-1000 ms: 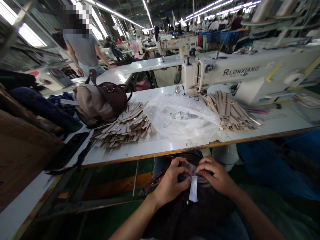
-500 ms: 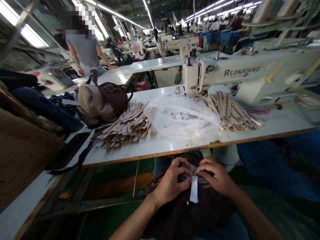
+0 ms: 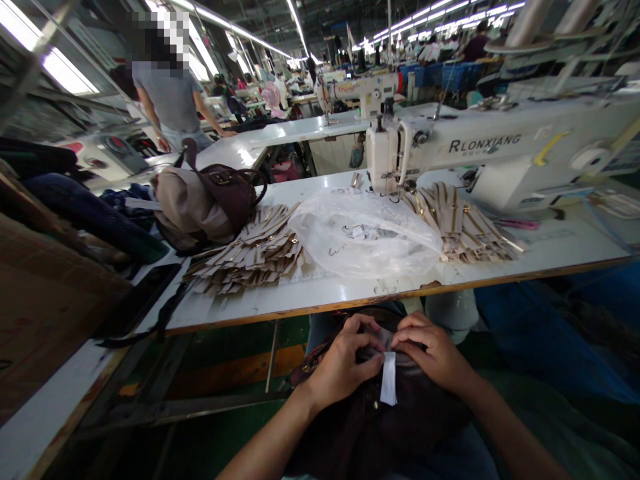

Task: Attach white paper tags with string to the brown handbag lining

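Note:
A dark brown bag (image 3: 370, 427) lies in my lap below the table edge. My left hand (image 3: 343, 365) and my right hand (image 3: 434, 353) pinch its upper edge close together. Between their fingertips hangs a small white label (image 3: 388, 379), held against the bag. Both hands are closed on the bag's edge and the label.
A white sewing table (image 3: 345, 290) carries a clear plastic bag (image 3: 365, 233), two heaps of beige strips (image 3: 250, 257) (image 3: 460, 223), a brown and beige handbag (image 3: 205, 200) and a sewing machine (image 3: 500, 150). A person in a grey shirt (image 3: 170, 100) stands far left.

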The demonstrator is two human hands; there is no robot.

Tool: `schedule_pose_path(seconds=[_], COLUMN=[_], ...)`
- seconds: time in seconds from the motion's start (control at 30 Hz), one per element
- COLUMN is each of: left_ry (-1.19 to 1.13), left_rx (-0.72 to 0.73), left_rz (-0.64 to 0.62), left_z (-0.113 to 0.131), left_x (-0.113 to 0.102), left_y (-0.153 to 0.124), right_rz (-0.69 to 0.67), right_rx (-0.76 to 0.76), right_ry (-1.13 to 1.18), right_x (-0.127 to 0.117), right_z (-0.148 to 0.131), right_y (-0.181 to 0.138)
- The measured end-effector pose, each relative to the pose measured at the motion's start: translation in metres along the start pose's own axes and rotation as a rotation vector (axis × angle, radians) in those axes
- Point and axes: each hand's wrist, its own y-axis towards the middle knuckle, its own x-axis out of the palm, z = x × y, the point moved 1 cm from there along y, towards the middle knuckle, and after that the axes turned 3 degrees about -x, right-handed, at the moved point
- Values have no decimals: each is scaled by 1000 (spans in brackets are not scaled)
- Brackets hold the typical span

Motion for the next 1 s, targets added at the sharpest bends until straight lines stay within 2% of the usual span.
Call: schedule_pose_path(seconds=[0.23, 0.4, 0.83, 1.0], left_ry=[-10, -2, -6, -12], left_rx=[4, -10, -2, 4], left_rz=[-16, -26, -63, -62], left_z=[-3, -1, -2, -1], left_x=[0, -1, -1, -1], left_y=[1, 2, 3, 2], right_rz=[-32, -24, 2, -12], right_rx=[-39, 20, 110, 142], right_ry=[3, 126, 241, 242], right_x=[0, 4, 17, 10], right_z=[6, 12, 24, 20], right_y=[3, 3, -3, -3])
